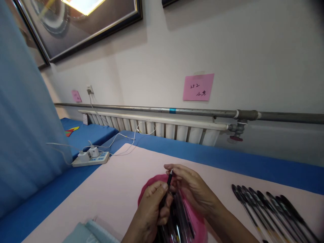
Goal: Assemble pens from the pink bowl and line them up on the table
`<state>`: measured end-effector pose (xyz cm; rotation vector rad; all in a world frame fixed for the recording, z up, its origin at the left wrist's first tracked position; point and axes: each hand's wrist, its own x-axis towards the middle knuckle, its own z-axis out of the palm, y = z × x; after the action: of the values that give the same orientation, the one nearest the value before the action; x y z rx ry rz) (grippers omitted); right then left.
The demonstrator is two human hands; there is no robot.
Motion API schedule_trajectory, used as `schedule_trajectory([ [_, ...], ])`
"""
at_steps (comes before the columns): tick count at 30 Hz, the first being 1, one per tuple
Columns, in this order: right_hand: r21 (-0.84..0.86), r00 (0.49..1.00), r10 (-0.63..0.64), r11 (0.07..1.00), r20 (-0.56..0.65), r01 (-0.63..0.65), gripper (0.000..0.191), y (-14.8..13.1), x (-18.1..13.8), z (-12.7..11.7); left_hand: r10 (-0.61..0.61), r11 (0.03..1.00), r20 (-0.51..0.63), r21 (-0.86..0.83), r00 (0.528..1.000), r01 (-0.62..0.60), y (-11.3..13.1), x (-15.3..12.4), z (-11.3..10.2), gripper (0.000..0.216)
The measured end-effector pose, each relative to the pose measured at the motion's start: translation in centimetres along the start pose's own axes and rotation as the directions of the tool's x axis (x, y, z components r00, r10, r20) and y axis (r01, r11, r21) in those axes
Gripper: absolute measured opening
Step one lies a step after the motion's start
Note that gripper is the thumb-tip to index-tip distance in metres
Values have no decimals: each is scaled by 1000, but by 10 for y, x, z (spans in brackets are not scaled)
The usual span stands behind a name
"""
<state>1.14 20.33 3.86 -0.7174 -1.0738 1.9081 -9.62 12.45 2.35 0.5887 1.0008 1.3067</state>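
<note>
My left hand (153, 204) is closed around a pen (169, 177) with a black grip and a silver tip that points up. My right hand (189, 185) is beside the tip, its fingers stretched across and partly curled, with no separate object visible in them. Under both hands sits a pink basin (199, 224) holding several dark and clear pen-like sticks (181, 219). The hands hide part of the basin and its contents.
Several slender black-ended sticks (272, 209) lie in a row at right on pink paper (121, 182) over a blue surface (222, 158). A light-blue cloth-like item (88, 233) lies in front. A power strip (92, 160) with cables is at left, near a blue curtain (25, 118). A radiator (162, 130) lines the wall.
</note>
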Motion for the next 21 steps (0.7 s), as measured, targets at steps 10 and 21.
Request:
schedule_trajectory([
  [10, -33, 998, 19, 999, 58, -17, 27, -1, 0, -1, -3, 1000, 10, 10, 1000, 3, 1, -1, -1, 33],
  [21, -103, 999, -33, 994, 26, 35, 23, 0, 2, -4, 56, 993, -2, 103, 998, -56, 3, 1, -3, 31],
])
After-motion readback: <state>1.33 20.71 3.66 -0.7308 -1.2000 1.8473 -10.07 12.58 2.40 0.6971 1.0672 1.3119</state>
